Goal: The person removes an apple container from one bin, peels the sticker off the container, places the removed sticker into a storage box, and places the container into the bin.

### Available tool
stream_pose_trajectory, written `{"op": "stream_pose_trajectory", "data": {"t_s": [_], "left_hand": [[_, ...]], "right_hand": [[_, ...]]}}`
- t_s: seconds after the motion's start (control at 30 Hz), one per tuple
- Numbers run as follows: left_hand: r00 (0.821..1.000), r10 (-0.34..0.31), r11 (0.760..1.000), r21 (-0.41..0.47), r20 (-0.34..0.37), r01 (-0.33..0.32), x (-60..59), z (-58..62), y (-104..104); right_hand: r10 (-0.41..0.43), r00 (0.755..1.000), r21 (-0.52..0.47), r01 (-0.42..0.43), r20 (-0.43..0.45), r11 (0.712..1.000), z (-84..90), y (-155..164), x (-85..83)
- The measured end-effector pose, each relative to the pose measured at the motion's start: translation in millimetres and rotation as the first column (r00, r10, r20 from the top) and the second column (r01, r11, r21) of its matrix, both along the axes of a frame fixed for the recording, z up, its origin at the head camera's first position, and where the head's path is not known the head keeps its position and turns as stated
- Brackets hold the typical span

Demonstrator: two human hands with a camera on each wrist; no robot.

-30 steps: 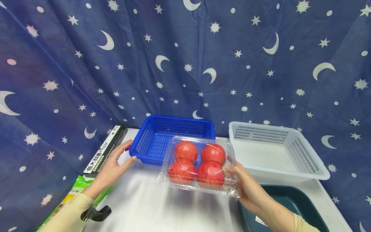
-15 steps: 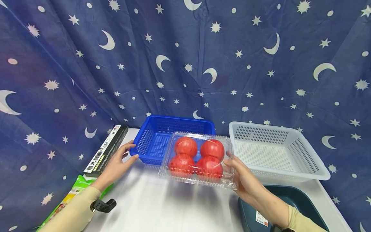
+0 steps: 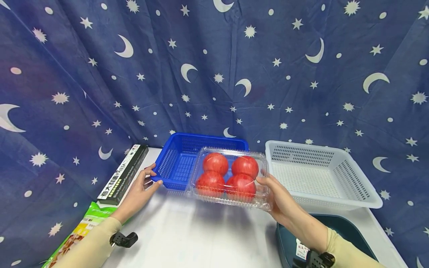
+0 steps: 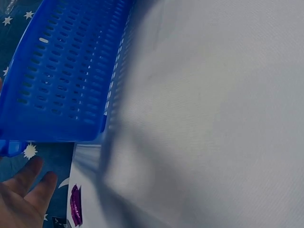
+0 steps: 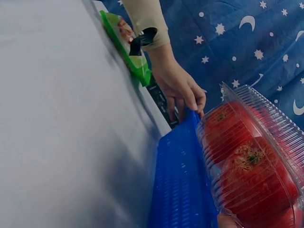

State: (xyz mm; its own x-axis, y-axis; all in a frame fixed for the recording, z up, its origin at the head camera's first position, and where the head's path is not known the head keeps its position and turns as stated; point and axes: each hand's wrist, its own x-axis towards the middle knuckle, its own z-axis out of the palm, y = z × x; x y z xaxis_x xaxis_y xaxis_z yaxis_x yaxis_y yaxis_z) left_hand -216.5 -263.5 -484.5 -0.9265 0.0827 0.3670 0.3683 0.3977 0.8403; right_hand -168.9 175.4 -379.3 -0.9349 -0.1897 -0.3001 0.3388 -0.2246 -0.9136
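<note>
My right hand (image 3: 283, 203) grips the right end of a clear plastic clamshell box (image 3: 197, 186) of several red apples (image 3: 239, 185). The box is raised and slightly tilted over the near side of the blue basket (image 3: 182, 167), hiding part of it. In the right wrist view, the stem end of one apple (image 5: 259, 175) shows through the ridged plastic. At the basket's near left corner is my left hand (image 3: 139, 191), its thumb and index finger on the rim. Two of its other fingers (image 4: 40, 192) show below the basket in the left wrist view.
A white basket (image 3: 363, 186) stands at the right, with a dark green tray (image 3: 342, 221) in front. At the left lie a black-and-white pasta box (image 3: 122, 175) and a green food bag (image 3: 87, 227). A small purple packet (image 4: 75, 205) lies beyond the blue basket. A starry curtain (image 3: 214, 74) hangs behind.
My right hand has raised the apple box and carried it a little farther over the blue basket. The left hand's index finger has come down onto the basket's corner.
</note>
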Motion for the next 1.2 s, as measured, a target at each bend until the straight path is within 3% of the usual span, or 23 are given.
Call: {"op": "stream_pose_trajectory", "data": {"t_s": [0.5,0.77,1.03,1.1,1.2], "left_hand": [[0.999,0.048,0.974,0.223,-0.016,-0.043,-0.9,-17.5,23],[0.994,0.110,0.974,0.201,-0.018,-0.104,1.1,-17.8,30],[0.989,0.145,0.975,0.173,-0.006,-0.142,15.3,8.5,42],[0.989,0.150,0.975,0.168,-0.004,-0.147,15.2,8.4,42],[0.988,0.155,0.974,0.169,-0.003,-0.153,9.9,-0.8,39]], "right_hand": [[-0.011,1.000,-0.042,0.012,0.022,0.999,7.8,-14,-25.1],[-0.041,0.999,-0.051,0.043,0.032,0.998,7.9,-26,-41.2],[-0.035,0.999,-0.075,0.036,0.018,0.997,5.2,-37,-60.2],[-0.029,0.999,-0.082,0.030,0.016,0.996,4.4,-40,-65.1],[-0.017,1.000,-0.094,0.017,0.008,0.995,2.0,-44,-72.3]]}}
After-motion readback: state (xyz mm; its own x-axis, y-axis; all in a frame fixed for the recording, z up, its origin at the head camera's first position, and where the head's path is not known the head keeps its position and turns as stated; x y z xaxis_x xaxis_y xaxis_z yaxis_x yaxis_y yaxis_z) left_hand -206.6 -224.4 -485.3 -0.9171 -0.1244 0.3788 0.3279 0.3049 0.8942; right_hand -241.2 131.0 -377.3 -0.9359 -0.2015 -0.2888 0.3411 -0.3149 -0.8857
